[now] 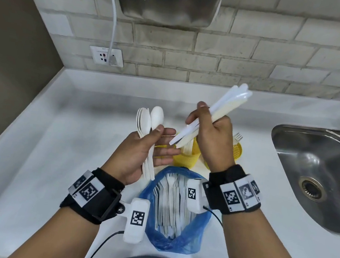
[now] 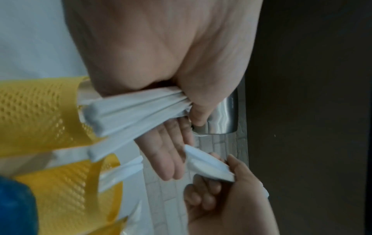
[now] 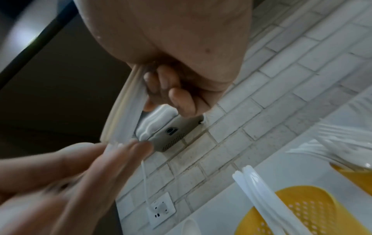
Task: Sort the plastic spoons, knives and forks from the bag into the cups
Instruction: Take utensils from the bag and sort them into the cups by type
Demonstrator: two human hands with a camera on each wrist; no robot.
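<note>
My left hand [image 1: 153, 146] pinches several white plastic spoons [image 1: 151, 123] between thumb and palm, bowls pointing up, the other fingers stretched out; their handles [image 2: 136, 111] show in the left wrist view. My right hand [image 1: 210, 130] grips a bundle of white knives [image 1: 218, 112] that slants up to the right, fingers curled round it [image 3: 124, 108]. Both hands hover above the yellow mesh cups [image 1: 185, 157]. One cup [image 3: 302, 211] holds knives [image 3: 257, 190], and the right cup [image 1: 236, 151] holds forks. The open blue bag [image 1: 177, 212] with more cutlery lies in front of me.
A steel sink [image 1: 316, 174] is set into the white counter [image 1: 60, 139] at the right. On the tiled back wall sit a socket [image 1: 106, 56] with a white cable and a steel appliance [image 1: 166, 1]. A brown side wall bounds the left.
</note>
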